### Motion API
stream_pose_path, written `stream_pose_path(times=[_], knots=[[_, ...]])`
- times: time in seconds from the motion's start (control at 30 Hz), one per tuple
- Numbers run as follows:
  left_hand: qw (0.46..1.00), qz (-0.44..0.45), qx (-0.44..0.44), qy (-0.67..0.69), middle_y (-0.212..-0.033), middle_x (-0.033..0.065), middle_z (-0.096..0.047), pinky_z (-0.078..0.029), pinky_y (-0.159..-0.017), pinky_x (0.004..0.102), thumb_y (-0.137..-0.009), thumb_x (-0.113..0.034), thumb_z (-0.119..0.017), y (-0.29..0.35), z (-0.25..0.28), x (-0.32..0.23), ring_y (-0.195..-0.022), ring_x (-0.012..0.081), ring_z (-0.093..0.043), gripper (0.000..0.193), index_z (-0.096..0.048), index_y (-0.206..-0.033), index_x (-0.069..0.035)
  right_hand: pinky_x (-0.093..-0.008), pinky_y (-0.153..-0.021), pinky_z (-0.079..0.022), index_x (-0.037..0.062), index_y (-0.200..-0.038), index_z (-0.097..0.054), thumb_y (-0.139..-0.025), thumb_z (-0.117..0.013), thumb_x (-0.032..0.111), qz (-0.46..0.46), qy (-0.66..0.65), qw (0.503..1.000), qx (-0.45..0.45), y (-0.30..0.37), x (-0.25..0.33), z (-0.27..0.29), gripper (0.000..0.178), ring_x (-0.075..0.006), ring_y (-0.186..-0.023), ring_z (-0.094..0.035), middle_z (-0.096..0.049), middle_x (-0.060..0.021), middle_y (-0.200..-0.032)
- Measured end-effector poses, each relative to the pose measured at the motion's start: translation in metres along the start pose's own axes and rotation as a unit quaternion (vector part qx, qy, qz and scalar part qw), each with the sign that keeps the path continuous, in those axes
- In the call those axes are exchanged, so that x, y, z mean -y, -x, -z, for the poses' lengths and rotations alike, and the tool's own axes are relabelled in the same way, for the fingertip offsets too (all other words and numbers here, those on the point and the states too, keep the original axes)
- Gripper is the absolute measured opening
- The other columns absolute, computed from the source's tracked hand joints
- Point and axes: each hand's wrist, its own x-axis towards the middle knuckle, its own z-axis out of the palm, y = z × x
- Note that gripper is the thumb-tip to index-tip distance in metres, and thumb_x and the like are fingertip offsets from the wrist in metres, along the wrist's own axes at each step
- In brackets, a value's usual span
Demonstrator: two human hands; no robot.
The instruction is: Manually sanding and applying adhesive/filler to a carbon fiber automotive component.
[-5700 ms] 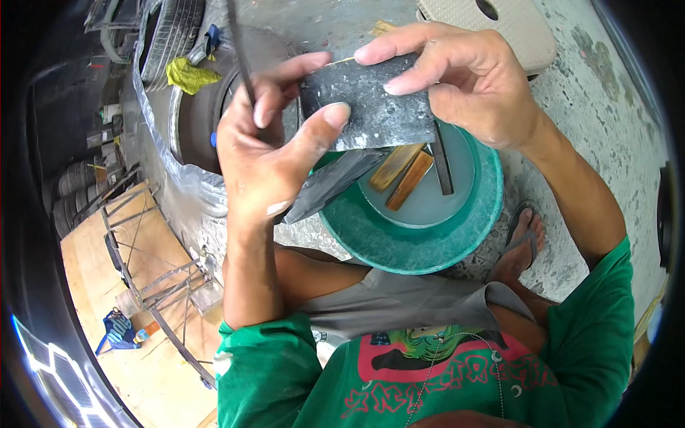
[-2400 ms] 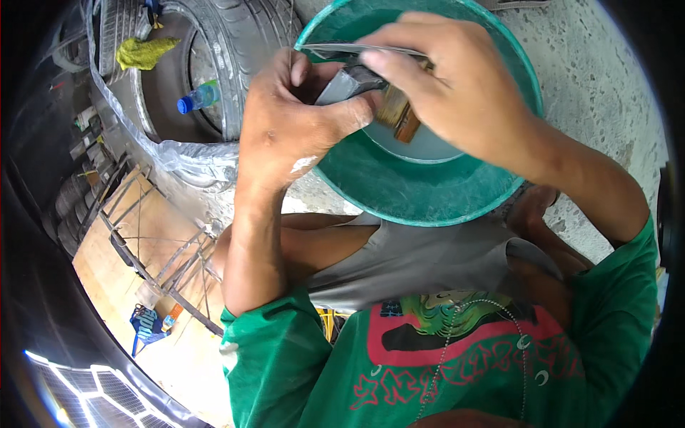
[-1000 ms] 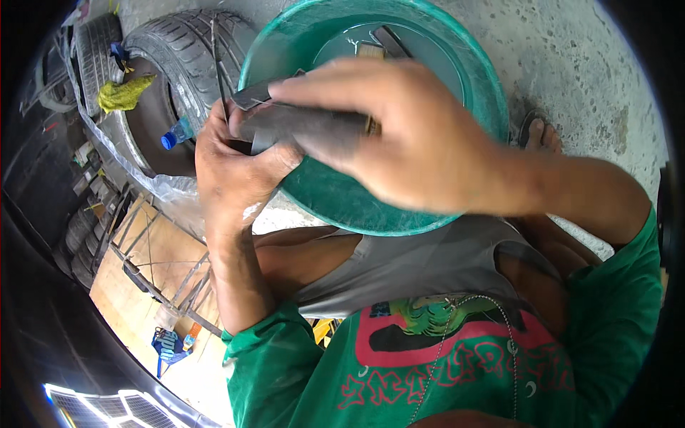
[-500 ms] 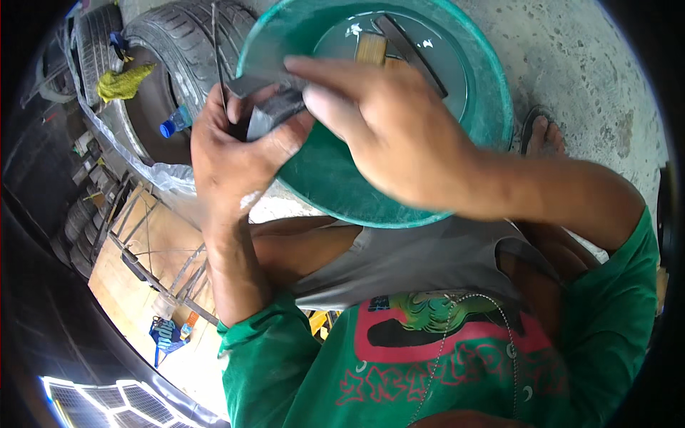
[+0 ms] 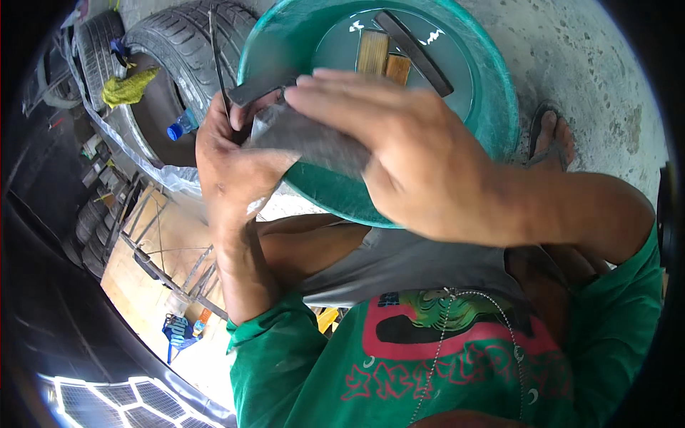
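My left hand [image 5: 239,160] is wrapped round a thin dark strip [image 5: 216,57] that rises from its fingers, and a flat dark piece [image 5: 260,90] beside it. From the left thumb a dark grey sheet [image 5: 310,139], resembling sandpaper, reaches to my right palm; motion blurs it. The right hand [image 5: 421,143] presses on this sheet with long, nearly straight fingers; its thumb is mostly hidden. Both hands are above the near left part of a green basin [image 5: 499,100] holding cloudy water. In the water lie two wooden blocks [image 5: 372,53] [image 5: 398,70] and a dark bar [image 5: 414,53].
Left of the basin lies a tire [image 5: 193,43] with a yellow cloth [image 5: 128,87] and a blue-capped bottle [image 5: 183,125]. A plywood board [image 5: 135,260] and metal frame [image 5: 187,289] are lower left. A sandalled foot [image 5: 551,139] rests on the concrete floor [image 5: 599,78] at right.
My right hand has moved slightly right and down, away from the left hand. More of the dark grey sheet shows between the hands, and the smaller wooden block is less covered.
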Motion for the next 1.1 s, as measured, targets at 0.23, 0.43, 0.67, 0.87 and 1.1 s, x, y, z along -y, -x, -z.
stream_pose_path(times=[0.23, 0.43, 0.67, 0.87, 1.1], knots=[[0.999, 0.016, -0.027, 0.013, -0.104, 0.0074, -0.07, -0.053, -0.085, 0.0256, -0.072, -0.008, -0.09, 0.002, -0.008, -0.011, -0.095, 0.013, -0.065, 0.055, -0.06, -0.117, 0.005, -0.0456, -0.067, -0.052, -0.0033, -0.095, -0.072, -0.097, -0.058, 0.026, -0.222, -0.129, 0.963, -0.081, -0.038, -0.016, 0.013, 0.033, -0.0382, -0.07, -0.069, -0.067, -0.0212, -0.069], [0.999, -0.01, -0.01, -0.05, -0.105, 0.0084, -0.071, -0.052, -0.084, 0.0251, -0.074, -0.006, -0.087, 0.002, -0.003, -0.001, -0.093, 0.0113, -0.064, 0.05, -0.061, -0.116, 0.004, -0.0456, -0.079, -0.053, -0.0005, -0.102, -0.074, -0.086, -0.069, 0.023, -0.092, -0.116, 0.981, -0.121, -0.005, -0.004, -0.007, 0.029, -0.0356, -0.087, -0.07, -0.07, -0.0206, -0.087], [1.0, -0.02, -0.01, 0.009, -0.105, 0.0076, -0.071, -0.052, -0.083, 0.026, -0.075, -0.005, -0.085, 0.001, -0.004, -0.002, -0.091, 0.0116, -0.064, 0.047, -0.062, -0.114, 0.003, -0.0474, -0.08, -0.052, 0.0002, -0.098, -0.072, -0.083, -0.064, 0.007, -0.015, -0.05, 0.988, -0.143, -0.001, -0.001, -0.014, 0.019, -0.0386, -0.088, -0.066, -0.068, -0.0208, -0.091], [1.0, -0.019, 0.003, 0.001, -0.099, 0.0049, -0.071, -0.052, -0.081, 0.0254, -0.074, -0.009, -0.087, 0.0, -0.005, -0.001, -0.088, 0.0095, -0.063, 0.045, -0.063, -0.11, 0.002, -0.0464, -0.075, -0.051, 0.0014, -0.091, -0.068, -0.076, -0.063, -0.001, 0.022, -0.033, 0.987, -0.155, -0.005, -0.001, -0.02, 0.017, -0.0385, -0.084, -0.064, -0.063, -0.0177, -0.086], [0.999, -0.035, -0.018, 0.027, -0.104, 0.0074, -0.071, -0.052, -0.082, 0.0248, -0.072, -0.009, -0.086, 0.004, -0.008, -0.001, -0.088, 0.0104, -0.064, 0.049, -0.063, -0.113, 0.004, -0.0465, -0.076, -0.051, -0.0004, -0.095, -0.067, -0.072, -0.064, -0.004, 0.01, -0.053, 0.99, -0.134, -0.004, 0.004, -0.014, 0.023, -0.0392, -0.086, -0.064, -0.064, -0.0172, -0.087]])
